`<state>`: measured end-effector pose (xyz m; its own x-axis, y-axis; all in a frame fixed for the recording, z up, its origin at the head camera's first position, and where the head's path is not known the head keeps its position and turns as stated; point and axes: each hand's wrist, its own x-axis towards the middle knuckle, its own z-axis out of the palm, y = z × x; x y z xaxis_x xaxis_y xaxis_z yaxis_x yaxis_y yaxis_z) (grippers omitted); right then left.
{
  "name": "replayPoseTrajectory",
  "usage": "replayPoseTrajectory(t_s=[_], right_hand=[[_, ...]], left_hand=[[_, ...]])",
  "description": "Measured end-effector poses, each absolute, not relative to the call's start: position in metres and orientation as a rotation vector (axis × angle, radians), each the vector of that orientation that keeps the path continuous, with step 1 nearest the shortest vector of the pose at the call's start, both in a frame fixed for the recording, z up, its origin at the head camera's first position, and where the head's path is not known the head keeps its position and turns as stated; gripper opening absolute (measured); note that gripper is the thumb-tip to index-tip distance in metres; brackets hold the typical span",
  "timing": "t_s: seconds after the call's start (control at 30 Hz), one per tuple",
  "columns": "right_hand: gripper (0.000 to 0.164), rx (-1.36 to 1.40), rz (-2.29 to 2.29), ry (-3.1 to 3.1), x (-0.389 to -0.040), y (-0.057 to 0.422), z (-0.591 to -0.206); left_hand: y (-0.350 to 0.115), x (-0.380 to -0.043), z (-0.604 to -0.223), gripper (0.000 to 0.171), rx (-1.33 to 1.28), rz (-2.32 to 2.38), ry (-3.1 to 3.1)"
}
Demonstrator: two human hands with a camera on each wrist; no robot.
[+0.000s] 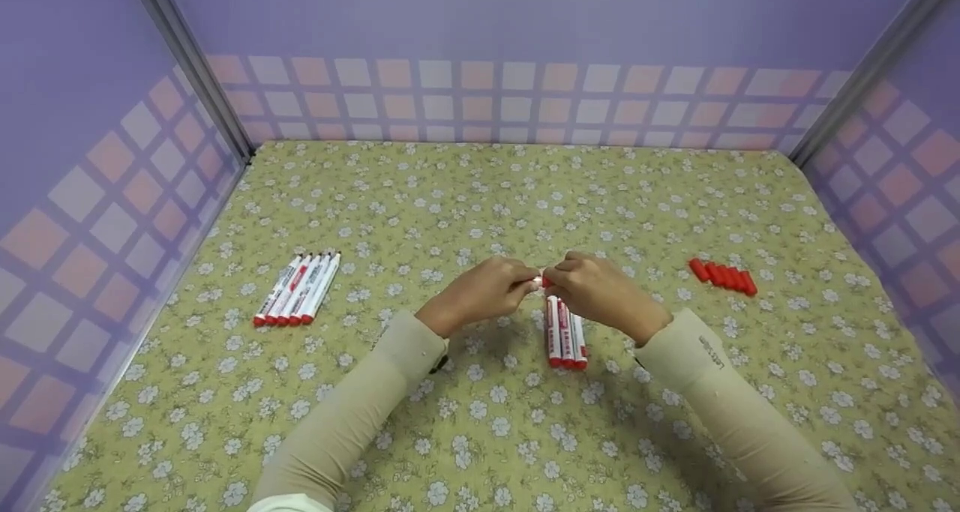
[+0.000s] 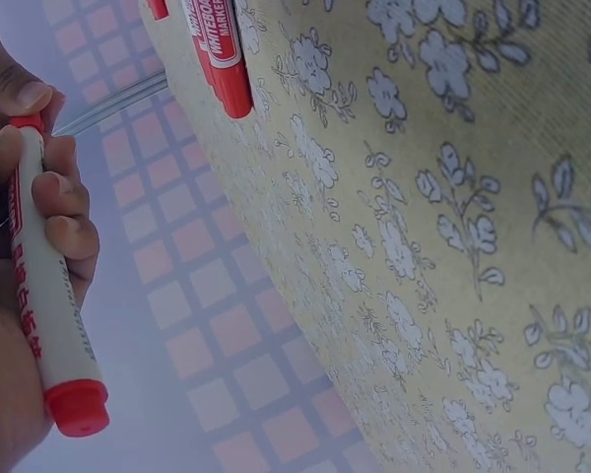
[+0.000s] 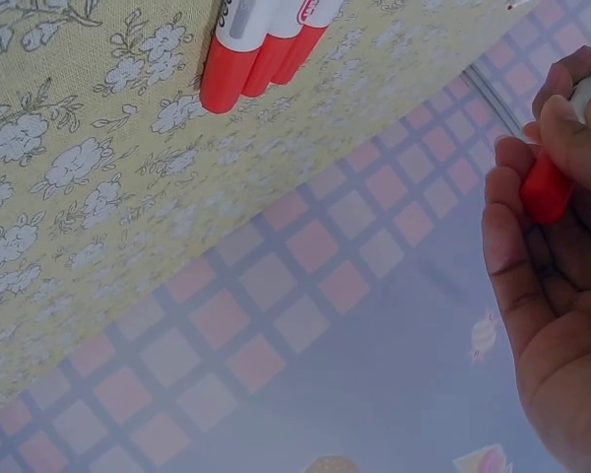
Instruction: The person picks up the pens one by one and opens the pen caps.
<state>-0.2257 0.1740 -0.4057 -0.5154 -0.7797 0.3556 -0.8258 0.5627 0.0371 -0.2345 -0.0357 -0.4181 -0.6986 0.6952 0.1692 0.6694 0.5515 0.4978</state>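
Observation:
In the head view my left hand (image 1: 484, 291) and right hand (image 1: 596, 291) meet over the middle of the table. The left hand grips the white barrel of a whiteboard marker (image 2: 54, 266), its red end plug showing in the left wrist view. At the marker's other end, my right hand's thumb and fingers pinch the red cap (image 3: 548, 187). Whether the cap is still seated on the marker is hidden by the fingers. Just below the hands, three white markers with red ends (image 1: 565, 332) lie side by side.
On the left, a row of several uncapped markers (image 1: 300, 287) lies with dark tips pointing away. Several loose red caps (image 1: 724, 276) are lined up at the right. A flowered cloth (image 1: 465, 197) covers the table, with purple checked panels (image 1: 480, 100) around its back and sides.

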Motion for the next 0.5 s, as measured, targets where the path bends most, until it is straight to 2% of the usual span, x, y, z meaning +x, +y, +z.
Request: replayPoseTrajectory(t_s=[0.5], right_hand=[[0.009,1.304,0.274,-2.496,-0.226,0.177,-0.406]], left_hand=[[-0.053,-0.236,-0.421,0.024,1.116,0.965,2.706]])
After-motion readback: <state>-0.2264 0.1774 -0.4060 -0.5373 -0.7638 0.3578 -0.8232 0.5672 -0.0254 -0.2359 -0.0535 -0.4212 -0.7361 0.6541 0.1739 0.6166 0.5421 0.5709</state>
